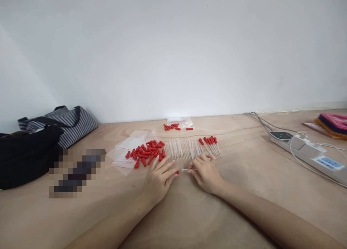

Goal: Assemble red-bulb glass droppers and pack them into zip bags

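My left hand (160, 177) pinches a red rubber dropper bulb (177, 172), most of it hidden by the fingers. Facing it, my right hand (204, 173) grips a clear dropper tube (184, 170) whose end points left at the bulb, with a small gap between them. Behind my left hand lies a pile of red rubber bulbs (146, 152). A row of clear dropper tubes (177, 149) lies side by side beyond both hands. To the right of that row rest several droppers with red bulbs on their tubes (214, 145).
Flat plastic bags (127, 147) lie under the bulb pile. Near the wall sits another small bag (184, 122) with more red bulbs (172, 126). A striped bag (81, 126) and a black bag (29, 155) stand left; a power strip (320, 158) with cables lies right.
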`<state>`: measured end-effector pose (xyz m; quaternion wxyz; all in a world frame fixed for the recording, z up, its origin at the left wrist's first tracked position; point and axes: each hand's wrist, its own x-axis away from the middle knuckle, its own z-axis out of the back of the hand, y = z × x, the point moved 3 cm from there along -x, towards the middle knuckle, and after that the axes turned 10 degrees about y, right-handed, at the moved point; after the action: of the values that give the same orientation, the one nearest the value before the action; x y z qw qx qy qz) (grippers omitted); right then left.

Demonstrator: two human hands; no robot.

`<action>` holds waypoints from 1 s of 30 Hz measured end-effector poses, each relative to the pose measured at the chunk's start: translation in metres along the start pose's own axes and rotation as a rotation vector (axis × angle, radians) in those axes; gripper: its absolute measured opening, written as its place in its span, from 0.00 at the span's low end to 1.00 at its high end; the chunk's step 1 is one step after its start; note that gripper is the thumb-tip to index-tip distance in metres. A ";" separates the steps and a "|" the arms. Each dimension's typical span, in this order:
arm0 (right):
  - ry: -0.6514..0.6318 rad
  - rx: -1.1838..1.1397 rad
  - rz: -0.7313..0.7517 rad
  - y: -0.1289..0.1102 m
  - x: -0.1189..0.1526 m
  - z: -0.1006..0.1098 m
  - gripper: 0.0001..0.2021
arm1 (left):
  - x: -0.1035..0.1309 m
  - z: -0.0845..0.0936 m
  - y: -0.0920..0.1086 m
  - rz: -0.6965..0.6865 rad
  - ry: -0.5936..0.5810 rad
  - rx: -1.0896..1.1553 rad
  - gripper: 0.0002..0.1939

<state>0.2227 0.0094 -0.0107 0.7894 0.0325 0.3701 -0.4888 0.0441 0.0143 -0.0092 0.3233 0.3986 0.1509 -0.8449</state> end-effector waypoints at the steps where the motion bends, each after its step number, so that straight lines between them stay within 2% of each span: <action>1: 0.006 -0.009 -0.003 -0.001 0.000 0.000 0.04 | 0.000 0.000 0.001 0.004 0.006 0.002 0.09; 6: 0.037 -0.017 0.003 -0.008 -0.001 0.002 0.04 | -0.002 0.003 0.006 0.024 0.050 -0.003 0.09; 14: 0.122 -0.023 0.096 -0.016 0.003 0.005 0.06 | -0.006 0.008 0.010 0.115 0.136 0.027 0.09; 22: 0.148 -0.065 0.111 -0.024 0.008 0.002 0.08 | -0.009 0.013 0.014 0.067 0.180 0.004 0.10; 26: 0.214 -0.076 0.183 -0.022 0.009 0.003 0.07 | -0.010 0.015 0.017 0.039 0.179 0.015 0.09; 30: 0.205 -0.037 0.263 -0.021 0.010 0.003 0.09 | -0.010 0.015 0.018 0.058 0.176 0.086 0.09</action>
<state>0.2101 -0.0099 -0.0080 0.8052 0.1159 0.4499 -0.3684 0.0522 -0.0029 0.0078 0.3157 0.4891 0.1310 -0.8025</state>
